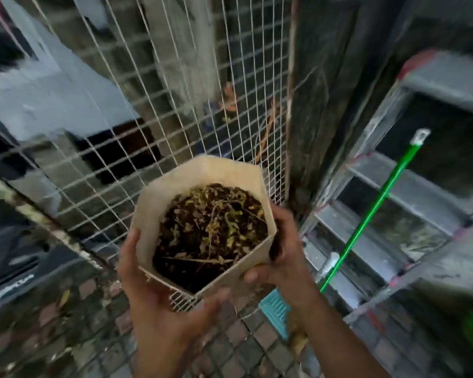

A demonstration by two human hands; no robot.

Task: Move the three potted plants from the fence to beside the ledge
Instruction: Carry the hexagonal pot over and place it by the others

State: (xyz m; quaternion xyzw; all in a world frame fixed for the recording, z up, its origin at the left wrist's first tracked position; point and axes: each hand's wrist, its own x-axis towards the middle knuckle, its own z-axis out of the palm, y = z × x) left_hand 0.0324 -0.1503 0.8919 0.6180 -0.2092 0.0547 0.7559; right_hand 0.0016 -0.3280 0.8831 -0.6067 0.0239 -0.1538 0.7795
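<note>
Head view: both hands grip pot (202, 233).

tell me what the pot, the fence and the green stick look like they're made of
Beige hexagonal pot: looks like matte plastic or thin board, with flat, sharp-edged walls; unclear which. White wire-mesh fence: thin coated metal grid. Bright green broom handle: glossy, probably painted metal or plastic.
</note>
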